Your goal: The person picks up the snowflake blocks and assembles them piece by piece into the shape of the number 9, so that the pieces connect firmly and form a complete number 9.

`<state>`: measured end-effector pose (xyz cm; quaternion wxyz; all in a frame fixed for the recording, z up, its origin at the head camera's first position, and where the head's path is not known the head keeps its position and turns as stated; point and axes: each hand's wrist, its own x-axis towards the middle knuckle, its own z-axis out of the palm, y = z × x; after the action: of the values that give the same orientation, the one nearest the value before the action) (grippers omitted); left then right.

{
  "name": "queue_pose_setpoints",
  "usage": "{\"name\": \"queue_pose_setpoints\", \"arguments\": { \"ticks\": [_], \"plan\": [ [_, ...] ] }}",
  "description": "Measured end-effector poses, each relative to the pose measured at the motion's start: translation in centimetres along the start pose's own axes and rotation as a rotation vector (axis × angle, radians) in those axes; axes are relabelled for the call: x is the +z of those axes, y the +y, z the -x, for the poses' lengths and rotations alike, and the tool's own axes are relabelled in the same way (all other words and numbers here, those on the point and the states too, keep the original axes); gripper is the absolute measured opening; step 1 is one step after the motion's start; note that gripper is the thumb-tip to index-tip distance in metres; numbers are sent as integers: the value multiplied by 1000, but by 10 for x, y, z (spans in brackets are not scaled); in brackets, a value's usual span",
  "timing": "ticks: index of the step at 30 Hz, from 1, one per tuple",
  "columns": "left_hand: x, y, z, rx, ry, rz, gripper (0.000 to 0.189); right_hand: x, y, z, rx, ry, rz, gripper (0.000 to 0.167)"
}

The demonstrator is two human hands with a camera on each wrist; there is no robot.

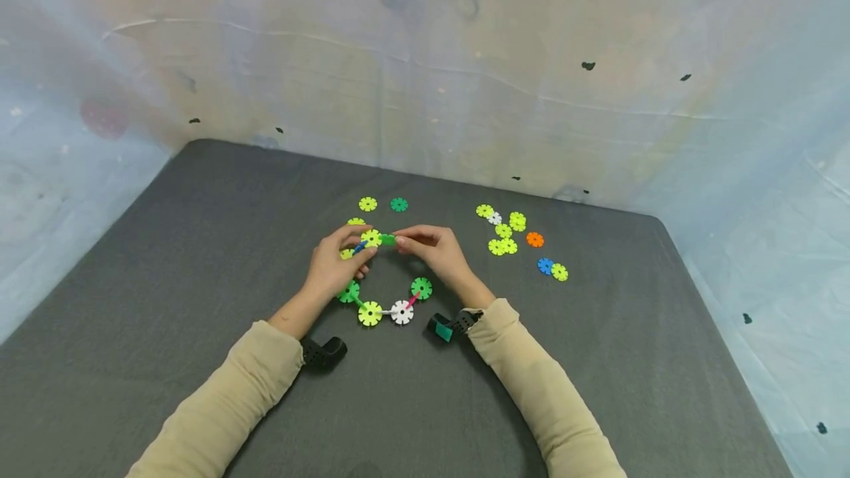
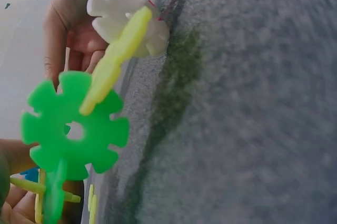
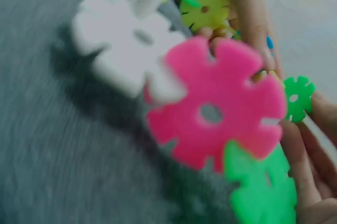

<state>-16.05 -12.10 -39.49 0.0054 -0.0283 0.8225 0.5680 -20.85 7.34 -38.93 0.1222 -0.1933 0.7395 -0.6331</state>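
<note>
My left hand pinches a yellow notched disc, to which a blue disc seen edge-on is joined. With thumb and fingertips, my right hand holds a green notched disc against the yellow one's edge; the right wrist view shows this green disc face-on at the fingertips. Below the hands curves a chain of slotted discs: green, yellow, white, edge-on pink and a green end disc. Another yellow disc is partly hidden by the left fingers.
Beyond the hands lie a loose yellow disc and a dark green disc. Right of them are several yellow discs, a white disc, an orange disc and a blue disc. A sheet hangs behind the grey table.
</note>
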Motion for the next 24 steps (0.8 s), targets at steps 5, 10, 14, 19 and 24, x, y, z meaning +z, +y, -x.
{"name": "queue_pose_setpoints", "arguments": {
  "ticks": [5, 10, 14, 19, 24],
  "plan": [
    [-2, -2, 2, 42, -15, -7, 44, 2, 10, -4, 158, 27, -207, 28],
    [-5, -2, 4, 87, -14, 7, 43, 5, 9, -4, 207, -38, -368, 31],
    [-6, -2, 4, 95, -16, 24, 43, 7, 9, -6, 214, -67, -402, 26],
    [-8, -3, 5, 114, -23, 26, 42, 9, 10, -8, 210, -69, -410, 22],
    [-9, -3, 7, 144, -5, 20, 42, 13, 11, -10, 189, -59, -420, 23]
  ]
}}
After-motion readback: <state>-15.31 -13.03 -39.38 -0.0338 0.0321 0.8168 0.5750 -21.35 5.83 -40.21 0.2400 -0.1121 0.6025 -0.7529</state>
